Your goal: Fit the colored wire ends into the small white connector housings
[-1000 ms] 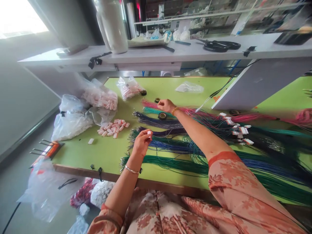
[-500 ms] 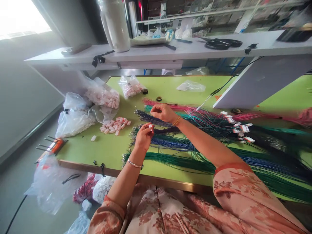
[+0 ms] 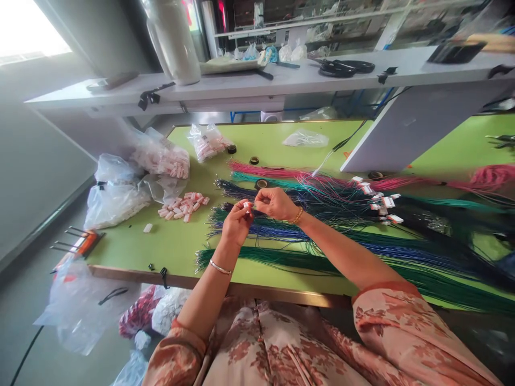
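My left hand is raised over the green table, fingers pinched on a small white connector. My right hand is closed right beside it, pinching a thin wire at the connector. Under both hands lie bundles of coloured wires: pink, teal, purple, blue and green, fanned out across the table. A loose pile of small white connectors lies to the left of my hands.
Plastic bags of connectors sit at the table's far left, another bag behind. Small tape rolls lie near the pink wires. Finished wires with white connectors lie right. A white shelf carries scissors and a white jug.
My right hand drew back from the pink wires at the far side and came to my left hand, now meeting it at the connector. My left hand rose slightly.
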### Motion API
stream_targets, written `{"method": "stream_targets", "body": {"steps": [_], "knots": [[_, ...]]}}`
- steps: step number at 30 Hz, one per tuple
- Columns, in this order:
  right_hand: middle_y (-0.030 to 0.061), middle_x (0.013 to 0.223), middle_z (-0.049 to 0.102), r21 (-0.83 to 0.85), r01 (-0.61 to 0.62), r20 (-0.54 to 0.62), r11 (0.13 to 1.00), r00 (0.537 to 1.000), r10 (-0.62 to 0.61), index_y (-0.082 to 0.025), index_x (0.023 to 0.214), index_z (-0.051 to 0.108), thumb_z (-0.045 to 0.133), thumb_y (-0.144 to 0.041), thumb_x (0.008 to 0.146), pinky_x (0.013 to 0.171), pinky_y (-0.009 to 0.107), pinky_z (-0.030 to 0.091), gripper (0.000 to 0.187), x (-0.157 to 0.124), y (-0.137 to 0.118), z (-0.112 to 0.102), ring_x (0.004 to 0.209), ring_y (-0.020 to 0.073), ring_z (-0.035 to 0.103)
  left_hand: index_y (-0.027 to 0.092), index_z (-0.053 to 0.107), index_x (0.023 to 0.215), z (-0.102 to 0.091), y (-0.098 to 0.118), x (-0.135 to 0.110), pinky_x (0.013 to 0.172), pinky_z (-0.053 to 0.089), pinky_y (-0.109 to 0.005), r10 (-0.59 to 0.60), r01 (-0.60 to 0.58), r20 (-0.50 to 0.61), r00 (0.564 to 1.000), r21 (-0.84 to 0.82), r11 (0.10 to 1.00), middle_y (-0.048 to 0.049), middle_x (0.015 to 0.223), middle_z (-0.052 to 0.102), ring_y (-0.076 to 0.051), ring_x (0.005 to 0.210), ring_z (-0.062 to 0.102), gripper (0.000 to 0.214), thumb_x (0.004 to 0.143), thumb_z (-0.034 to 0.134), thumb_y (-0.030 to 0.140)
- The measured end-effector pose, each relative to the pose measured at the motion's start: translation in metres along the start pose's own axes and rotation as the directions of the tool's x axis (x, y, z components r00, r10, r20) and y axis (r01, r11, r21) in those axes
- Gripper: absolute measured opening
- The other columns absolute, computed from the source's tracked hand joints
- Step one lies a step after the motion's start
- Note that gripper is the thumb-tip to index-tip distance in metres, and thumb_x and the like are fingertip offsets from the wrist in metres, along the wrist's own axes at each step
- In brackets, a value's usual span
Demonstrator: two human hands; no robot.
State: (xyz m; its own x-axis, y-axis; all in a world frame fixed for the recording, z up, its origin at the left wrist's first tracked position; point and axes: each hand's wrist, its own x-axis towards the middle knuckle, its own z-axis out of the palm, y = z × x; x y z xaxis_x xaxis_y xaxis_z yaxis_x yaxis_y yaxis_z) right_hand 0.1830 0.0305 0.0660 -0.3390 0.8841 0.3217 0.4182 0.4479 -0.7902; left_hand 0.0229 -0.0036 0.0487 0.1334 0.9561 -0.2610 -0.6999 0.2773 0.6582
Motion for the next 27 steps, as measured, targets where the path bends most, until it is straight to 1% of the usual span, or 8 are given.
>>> {"method": "stream_targets", "body": {"steps": [5, 8, 12, 15, 20, 23, 25, 27], "knots": [[-0.0025, 0.053, 0.054, -0.067, -0.001, -0.037, 0.998, 0.999, -0.001, -0.015, 0.066, 0.06, 0.059, -0.031, 0.07, 0.048, 0.02, 0.029, 0.017, -0.003, -0.006, 0.0, 0.049, 0.0068, 0.041, 0.017, 0.064, 0.089, 0.002, -0.002, -0.002, 0.064, 0.047, -0.019, 0.013, -0.013, -0.001, 1.0, 0.026, 1.0, -0.0008, 0.085, 0.065, -0.006, 0.067, 0.058, 0.025, 0.066, 0.072, 0.007], [-0.0025, 0.054, 0.054, -0.064, 0.015, -0.042, 0.998, 0.999, -0.018, -0.015, 0.067, 0.06, 0.058, -0.031, 0.072, 0.049, 0.02, 0.029, 0.017, -0.004, -0.005, 0.001, 0.049, 0.0069, 0.042, 0.017, 0.066, 0.087, 0.003, -0.003, -0.002, 0.066, 0.046, -0.019, 0.041, -0.04, -0.012, 0.999, 0.051, 0.998, -0.0003, 0.084, 0.066, -0.007, 0.068, 0.058, 0.026, 0.064, 0.076, 0.009], [-0.0036, 0.053, 0.052, -0.034, 0.047, -0.026, 0.998, 0.998, -0.048, -0.015, 0.067, 0.058, 0.057, -0.029, 0.074, 0.049, 0.02, 0.028, 0.016, -0.006, -0.002, 0.004, 0.048, 0.0064, 0.038, 0.016, 0.068, 0.083, 0.004, -0.008, -0.003, 0.069, 0.043, -0.022, 0.11, -0.106, -0.024, 0.994, 0.129, 0.986, 0.0008, 0.077, 0.065, -0.007, 0.068, 0.057, 0.028, 0.059, 0.08, 0.011], [-0.0035, 0.054, 0.052, -0.028, 0.071, -0.007, 0.997, 0.997, -0.071, -0.015, 0.069, 0.058, 0.055, -0.029, 0.077, 0.05, 0.02, 0.029, 0.016, -0.009, 0.0, 0.004, 0.048, 0.0068, 0.039, 0.015, 0.069, 0.081, 0.005, -0.01, -0.003, 0.068, 0.041, -0.022, 0.157, -0.148, -0.034, 0.987, 0.193, 0.97, 0.001, 0.074, 0.064, -0.007, 0.067, 0.056, 0.029, 0.056, 0.082, 0.013], [-0.0024, 0.058, 0.057, -0.045, 0.081, 0.032, 0.996, 0.996, -0.08, -0.014, 0.079, 0.062, 0.052, -0.029, 0.081, 0.052, 0.021, 0.031, 0.017, -0.01, 0.002, 0.001, 0.049, 0.0078, 0.042, 0.014, 0.07, 0.08, 0.009, -0.005, -0.001, 0.065, 0.04, -0.023, 0.153, -0.139, -0.058, 0.987, 0.191, 0.972, 0.0002, 0.074, 0.064, -0.007, 0.063, 0.054, 0.028, 0.055, 0.081, 0.016], [-0.0004, 0.059, 0.059, -0.134, 0.068, 0.008, 0.989, 0.998, -0.067, -0.014, 0.077, 0.062, 0.051, -0.027, 0.081, 0.053, 0.022, 0.031, 0.017, -0.008, 0.001, 0.002, 0.05, 0.009, 0.044, 0.014, 0.069, 0.078, 0.012, -0.007, 0.001, 0.064, 0.04, -0.024, 0.166, -0.143, -0.094, 0.982, 0.21, 0.967, 0.0002, 0.073, 0.064, -0.007, 0.061, 0.053, 0.027, 0.053, 0.08, 0.016], [0.0017, 0.062, 0.062, -0.224, 0.055, -0.008, 0.973, 0.998, -0.058, -0.015, 0.077, 0.063, 0.05, -0.026, 0.081, 0.056, 0.023, 0.031, 0.017, -0.007, 0.0, 0.005, 0.052, 0.0102, 0.046, 0.015, 0.069, 0.075, 0.014, -0.01, 0.003, 0.062, 0.039, -0.023, 0.222, -0.181, -0.145, 0.964, 0.254, 0.95, 0.001, 0.07, 0.064, -0.007, 0.06, 0.052, 0.025, 0.053, 0.078, 0.016], [0.0031, 0.065, 0.064, -0.293, 0.055, -0.004, 0.954, 0.998, -0.059, -0.015, 0.077, 0.063, 0.051, -0.024, 0.08, 0.057, 0.023, 0.031, 0.016, -0.007, 0.0, 0.008, 0.055, 0.0114, 0.048, 0.015, 0.068, 0.073, 0.015, -0.011, 0.004, 0.06, 0.037, -0.023, 0.268, -0.207, -0.17, 0.948, 0.307, 0.929, 0.0017, 0.065, 0.063, -0.007, 0.058, 0.051, 0.022, 0.053, 0.077, 0.015]]}}
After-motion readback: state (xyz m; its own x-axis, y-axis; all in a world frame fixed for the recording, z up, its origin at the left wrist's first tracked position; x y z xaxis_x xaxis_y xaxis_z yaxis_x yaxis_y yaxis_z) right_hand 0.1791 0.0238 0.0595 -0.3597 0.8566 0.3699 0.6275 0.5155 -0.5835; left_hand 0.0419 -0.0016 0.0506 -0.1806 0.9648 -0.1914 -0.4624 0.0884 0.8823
